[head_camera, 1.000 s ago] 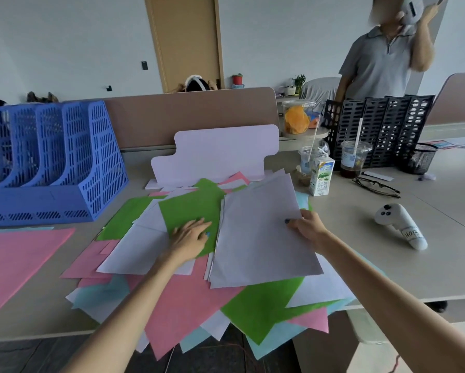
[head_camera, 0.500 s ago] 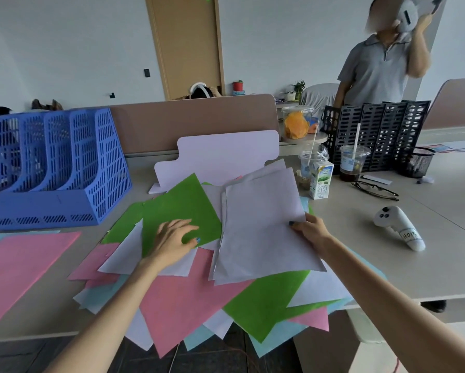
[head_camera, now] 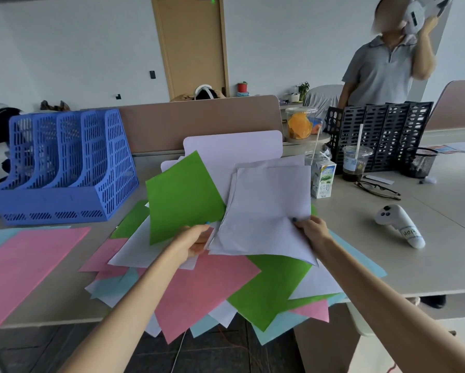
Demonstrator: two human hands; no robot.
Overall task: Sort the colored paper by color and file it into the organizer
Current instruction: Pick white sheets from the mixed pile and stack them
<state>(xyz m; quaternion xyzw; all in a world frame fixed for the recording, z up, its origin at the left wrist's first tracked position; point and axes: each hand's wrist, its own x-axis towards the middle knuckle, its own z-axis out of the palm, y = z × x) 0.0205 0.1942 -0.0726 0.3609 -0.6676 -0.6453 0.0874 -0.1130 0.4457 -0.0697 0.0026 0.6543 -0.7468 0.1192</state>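
the green sheet is held tilted up above the pile, its lower edge pinched in the curled fingers of the left hand. just beside it the right hand grips the near corner of a stack of white sheets, thumb on top, also raised. under both lies the mixed pile of paper, pink, green, white and pale blue, spilling over the near edge of the desk. a pink sheet lies apart to the left, with the blue organizer standing behind it. to the right a small milk carton reads "牛奶"; its brand is too small to read. near it are a lidded cup with a straw, glasses and a white controller whose handwritten label looks like "hop".
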